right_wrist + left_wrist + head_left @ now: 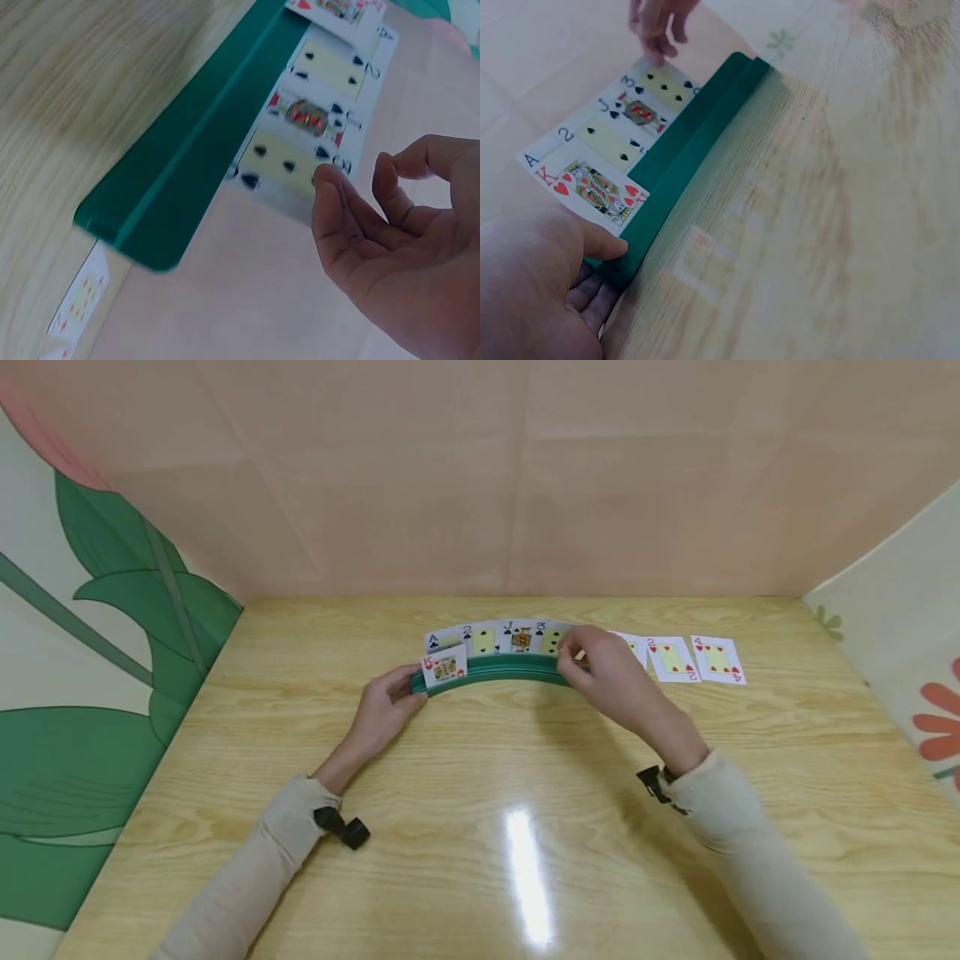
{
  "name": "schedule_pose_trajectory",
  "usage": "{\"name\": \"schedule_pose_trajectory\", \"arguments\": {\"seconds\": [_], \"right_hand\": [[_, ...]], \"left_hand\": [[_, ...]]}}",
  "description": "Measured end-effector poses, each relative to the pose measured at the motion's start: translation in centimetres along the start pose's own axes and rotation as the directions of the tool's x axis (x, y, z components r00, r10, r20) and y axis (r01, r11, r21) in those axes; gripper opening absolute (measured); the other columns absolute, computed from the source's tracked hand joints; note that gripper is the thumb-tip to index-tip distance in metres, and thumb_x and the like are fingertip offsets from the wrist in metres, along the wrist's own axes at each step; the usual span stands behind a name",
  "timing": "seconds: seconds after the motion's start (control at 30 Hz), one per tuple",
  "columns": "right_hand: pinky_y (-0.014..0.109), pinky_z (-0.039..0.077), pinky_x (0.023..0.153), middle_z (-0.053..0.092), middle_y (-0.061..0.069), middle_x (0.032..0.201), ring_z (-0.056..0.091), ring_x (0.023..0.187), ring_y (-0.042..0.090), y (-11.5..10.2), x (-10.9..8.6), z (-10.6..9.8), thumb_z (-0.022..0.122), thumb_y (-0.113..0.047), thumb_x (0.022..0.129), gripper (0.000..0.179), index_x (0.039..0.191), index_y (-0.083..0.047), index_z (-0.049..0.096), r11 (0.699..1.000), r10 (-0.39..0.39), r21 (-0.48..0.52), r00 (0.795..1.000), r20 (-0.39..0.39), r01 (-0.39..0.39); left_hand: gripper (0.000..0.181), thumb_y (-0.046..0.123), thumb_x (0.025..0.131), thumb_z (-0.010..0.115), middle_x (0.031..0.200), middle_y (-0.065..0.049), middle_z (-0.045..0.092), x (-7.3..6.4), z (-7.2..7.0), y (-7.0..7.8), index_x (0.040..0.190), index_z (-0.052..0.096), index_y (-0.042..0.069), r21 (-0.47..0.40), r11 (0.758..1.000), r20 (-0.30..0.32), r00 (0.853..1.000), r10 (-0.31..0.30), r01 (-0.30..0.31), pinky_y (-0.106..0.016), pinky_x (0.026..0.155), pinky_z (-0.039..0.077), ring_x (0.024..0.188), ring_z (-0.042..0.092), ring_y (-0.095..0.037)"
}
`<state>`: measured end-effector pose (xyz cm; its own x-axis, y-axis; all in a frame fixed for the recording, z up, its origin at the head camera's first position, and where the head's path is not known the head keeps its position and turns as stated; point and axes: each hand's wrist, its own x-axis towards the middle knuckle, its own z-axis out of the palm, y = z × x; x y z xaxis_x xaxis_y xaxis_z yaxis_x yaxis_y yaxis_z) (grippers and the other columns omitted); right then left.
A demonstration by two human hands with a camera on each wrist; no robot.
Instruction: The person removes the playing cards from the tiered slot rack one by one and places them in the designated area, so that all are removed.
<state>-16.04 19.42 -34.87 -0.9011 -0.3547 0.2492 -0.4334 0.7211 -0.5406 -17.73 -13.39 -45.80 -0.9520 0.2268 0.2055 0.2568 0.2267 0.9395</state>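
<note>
A curved green card holder point(517, 668) stands on the table. In its back row are an ace point(531, 159), a two point(604, 142) and a jack of spades point(641, 114), then a spade number card point(281, 165). The king of hearts point(445, 667) stands in the front slot at the left end. My left hand point(382, 710) grips that end, thumb in front and fingers under or behind it. My right hand point(611, 677) is at the right-hand spade card. One fingertip point(326, 176) meets its upper edge, while thumb and fingers stay apart with nothing between them.
Heart cards lie flat on the table right of the holder: a two point(672, 659), a four point(717, 660) and another point(633, 647) partly covered by the right hand. A pink cloth backdrop point(517, 485) rises behind the wooden table point(420, 877).
</note>
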Motion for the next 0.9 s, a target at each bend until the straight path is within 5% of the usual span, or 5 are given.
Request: {"name": "schedule_pose_trajectory", "arguments": {"seconds": [0.2,0.43,0.6,0.9], "right_hand": [[0.034,0.055,0.071,0.063,0.008,0.098,0.061,0.084,0.019,-1.3,1.0,1.3,0.05,-0.011,0.099,0.014,0.094,-0.006,0.061,0.999,-0.049,0.008,0.999,0.023,0.049],[0.036,0.056,0.076,0.066,0.009,0.101,0.063,0.09,0.021,-3.0,2.0,2.7,0.059,-0.008,0.1,0.009,0.105,-0.001,0.062,0.994,-0.11,0.01,0.992,0.065,0.11],[0.039,0.056,0.082,0.067,0.012,0.112,0.064,0.095,0.021,-4.0,2.6,3.6,0.06,-0.009,0.099,0.022,0.119,-0.001,0.063,0.991,-0.133,0.019,0.987,0.088,0.132],[0.036,0.057,0.079,0.065,0.012,0.124,0.065,0.101,0.024,-5.7,3.5,4.7,0.062,-0.006,0.097,0.021,0.118,-0.003,0.067,0.974,-0.226,-0.024,0.974,0.031,0.227]], "left_hand": [[0.044,-0.008,0.092,0.064,0.134,-0.025,0.058,0.0,0.0,0.0,0.135,0.056,-0.007,-0.011,1.0,0.006,1.0,-0.007,0.007,-0.045,0.104,0.048,0.124,0.058,-0.034],[0.041,-0.011,0.092,0.062,0.131,-0.028,0.059,-0.8,0.1,3.1,0.132,0.056,-0.011,-0.002,1.0,0.022,1.0,-0.006,0.007,-0.048,0.102,0.048,0.121,0.058,-0.038],[0.041,-0.011,0.092,0.063,0.131,-0.027,0.06,-0.8,0.1,3.1,0.132,0.057,-0.009,-0.002,1.0,0.022,0.999,-0.024,0.024,-0.047,0.103,0.048,0.121,0.059,-0.037],[0.04,-0.011,0.092,0.062,0.13,-0.028,0.06,-0.8,0.3,3.4,0.132,0.057,-0.01,0.024,1.0,0.031,0.999,-0.014,0.014,-0.047,0.102,0.049,0.12,0.059,-0.037]]}}
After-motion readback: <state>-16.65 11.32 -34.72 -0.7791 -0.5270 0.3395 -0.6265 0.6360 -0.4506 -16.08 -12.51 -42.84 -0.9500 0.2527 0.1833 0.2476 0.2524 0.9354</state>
